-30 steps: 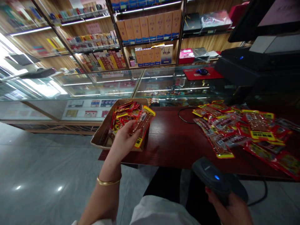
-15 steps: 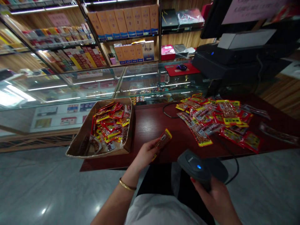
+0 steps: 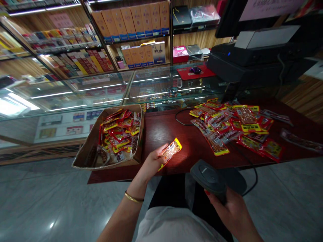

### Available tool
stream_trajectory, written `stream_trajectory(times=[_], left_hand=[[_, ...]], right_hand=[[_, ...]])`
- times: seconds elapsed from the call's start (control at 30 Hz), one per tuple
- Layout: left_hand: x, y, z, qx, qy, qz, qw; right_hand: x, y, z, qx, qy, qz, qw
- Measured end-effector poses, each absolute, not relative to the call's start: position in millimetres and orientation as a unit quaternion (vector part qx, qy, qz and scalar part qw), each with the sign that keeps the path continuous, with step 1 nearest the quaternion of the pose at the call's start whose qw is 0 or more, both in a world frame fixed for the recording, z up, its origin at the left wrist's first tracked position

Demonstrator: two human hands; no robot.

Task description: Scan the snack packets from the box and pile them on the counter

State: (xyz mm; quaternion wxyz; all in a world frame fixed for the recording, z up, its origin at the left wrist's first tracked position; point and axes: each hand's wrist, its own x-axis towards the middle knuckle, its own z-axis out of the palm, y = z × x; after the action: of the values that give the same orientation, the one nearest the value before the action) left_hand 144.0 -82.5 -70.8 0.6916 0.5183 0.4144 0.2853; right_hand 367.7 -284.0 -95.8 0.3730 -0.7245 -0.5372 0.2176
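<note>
My left hand (image 3: 152,162) grips a snack packet (image 3: 172,152), clear with yellow ends, just above the front of the dark red table (image 3: 158,131). Bright light falls on that packet. Wrapped round the grip of a black barcode scanner (image 3: 207,175), my right hand (image 3: 230,210) points its head toward the packet. The two are apart. Left of my left hand, an open cardboard box (image 3: 138,155) contains many red and yellow snack packets (image 3: 121,134). A loose heap of similar packets (image 3: 222,126) lies to the right on the table.
Behind the table runs a glass display counter (image 3: 106,88) with a red mouse pad (image 3: 186,74) and mouse on it. Black machines (image 3: 242,64) stand at the right. The scanner's cable (image 3: 255,179) curves up over the table edge. Stocked shelves (image 3: 131,37) line the back wall.
My left hand has turned the packet slightly and shifted a little left. Light now shines on the packet, and the scanner's blue light is no longer visible.
</note>
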Motion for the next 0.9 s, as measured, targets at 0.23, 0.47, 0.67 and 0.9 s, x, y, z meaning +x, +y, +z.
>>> stream_trajectory(times=[0.23,0.47,0.67,0.9], left_hand=[[145,-84,-67,0.499,0.411,0.284,0.709],[145,-85,-75,0.444,0.414,0.285,0.742],[167,-81,-63,0.409,0.441,0.286,0.746],[299,-75,-34,0.46,0.291,0.218,0.81]], right_hand=[[365,-283,-92,-0.725,-0.527,0.221,0.384],[362,-280,-91,-0.71,-0.519,0.252,0.403],[365,-278,-88,-0.702,-0.504,0.288,0.414],[374,-281,-95,-0.737,-0.442,0.312,0.406]])
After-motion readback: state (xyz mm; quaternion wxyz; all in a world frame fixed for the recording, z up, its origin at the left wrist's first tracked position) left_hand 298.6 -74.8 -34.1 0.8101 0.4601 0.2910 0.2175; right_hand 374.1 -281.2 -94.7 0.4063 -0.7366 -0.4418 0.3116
